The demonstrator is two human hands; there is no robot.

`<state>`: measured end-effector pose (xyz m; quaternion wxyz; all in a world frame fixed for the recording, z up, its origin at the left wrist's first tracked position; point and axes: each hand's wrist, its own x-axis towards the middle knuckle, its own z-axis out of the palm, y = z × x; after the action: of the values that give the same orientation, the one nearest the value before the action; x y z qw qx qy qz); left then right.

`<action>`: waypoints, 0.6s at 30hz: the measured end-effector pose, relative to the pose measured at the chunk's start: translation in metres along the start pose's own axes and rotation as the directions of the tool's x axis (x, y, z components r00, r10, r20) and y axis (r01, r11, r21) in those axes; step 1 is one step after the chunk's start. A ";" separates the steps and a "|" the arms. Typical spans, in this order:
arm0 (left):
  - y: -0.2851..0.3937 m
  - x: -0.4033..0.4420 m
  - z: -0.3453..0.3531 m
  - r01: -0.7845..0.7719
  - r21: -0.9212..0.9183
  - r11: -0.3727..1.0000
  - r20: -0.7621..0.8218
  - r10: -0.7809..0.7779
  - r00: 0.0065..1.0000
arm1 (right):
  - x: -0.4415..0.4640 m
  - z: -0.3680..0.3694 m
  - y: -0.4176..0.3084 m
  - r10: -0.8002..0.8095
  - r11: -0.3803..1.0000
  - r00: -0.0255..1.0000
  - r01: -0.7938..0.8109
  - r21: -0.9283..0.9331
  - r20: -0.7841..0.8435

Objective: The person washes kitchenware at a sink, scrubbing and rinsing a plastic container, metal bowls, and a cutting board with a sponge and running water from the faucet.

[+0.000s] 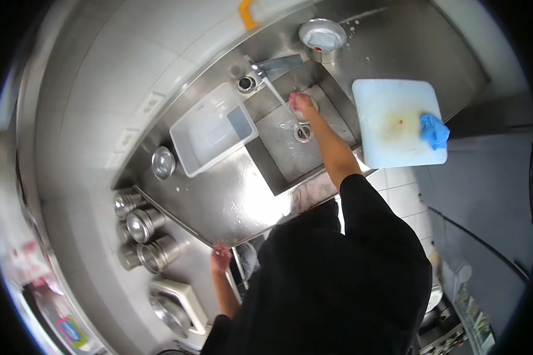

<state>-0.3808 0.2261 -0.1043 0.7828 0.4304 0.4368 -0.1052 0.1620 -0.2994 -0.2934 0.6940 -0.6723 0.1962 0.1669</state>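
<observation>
My right hand (302, 103) reaches into the steel sink (281, 157), beside the stream from the tap (259, 70). Its fingers are curled at a pale, round, dish-like thing (311, 112), which the hand and wrist partly cover, so its kind is unclear. Water runs down towards the drain (302, 132). Off to the lower left, my left hand (220, 258) hangs by the counter's edge with loosely bent fingers and nothing visible in it.
Left of the sink stands a translucent plastic tub (210, 133), with a small metal bowl (163, 163) beyond it. A white cutting board (391, 142) carrying a crumpled blue cloth or glove (434, 131) lies right. Behind is a metal container (323, 40); steel pots (158, 253) stand lower left.
</observation>
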 end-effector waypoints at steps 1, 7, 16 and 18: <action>-0.005 -0.023 0.009 0.043 0.119 0.992 0.031 -0.047 0.998 | 0.013 0.007 0.041 -0.001 0.976 1.000 -0.005 -0.216 -0.028; -0.025 -0.114 0.018 0.241 0.224 0.944 -0.417 -0.131 0.899 | -0.008 0.019 0.132 0.337 0.870 0.936 -0.349 -0.348 -0.099; -0.005 -0.161 0.024 0.174 0.296 0.939 -0.504 -0.001 0.864 | 0.102 -0.015 0.221 0.405 0.878 0.847 -0.466 -0.114 -0.344; -0.007 -0.155 0.034 0.176 0.301 0.937 -0.495 -0.004 0.869 | 0.069 -0.029 0.177 0.311 0.917 0.874 -0.379 -0.123 -0.374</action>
<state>-0.4569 0.1633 0.0205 0.5565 0.5491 0.6149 -0.1036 0.1326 -0.3236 -0.4817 0.5389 -0.7088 0.4157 0.1854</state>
